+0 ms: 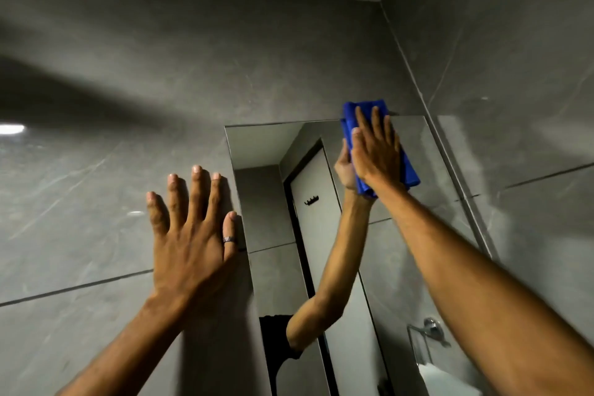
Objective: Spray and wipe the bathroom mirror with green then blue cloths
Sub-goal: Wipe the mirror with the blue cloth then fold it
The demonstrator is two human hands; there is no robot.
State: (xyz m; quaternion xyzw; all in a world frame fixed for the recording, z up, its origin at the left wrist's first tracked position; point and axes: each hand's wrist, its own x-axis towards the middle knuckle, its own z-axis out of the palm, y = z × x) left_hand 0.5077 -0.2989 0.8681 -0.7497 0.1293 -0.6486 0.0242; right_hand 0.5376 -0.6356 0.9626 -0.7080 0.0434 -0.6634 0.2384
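A tall frameless mirror hangs on the grey tiled wall. Near its top edge my right hand lies flat on a folded blue cloth and presses it against the glass. The cloth's top corner reaches just above the mirror's upper edge. My left hand, with a ring on the thumb, rests flat with fingers spread on the wall just left of the mirror, holding nothing. No green cloth and no spray bottle are in view. The mirror reflects my right arm and a door.
Grey tiled walls meet in a corner right of the mirror. A chrome holder with something white below it shows at the lower right. A bright glare spot lies at the far left.
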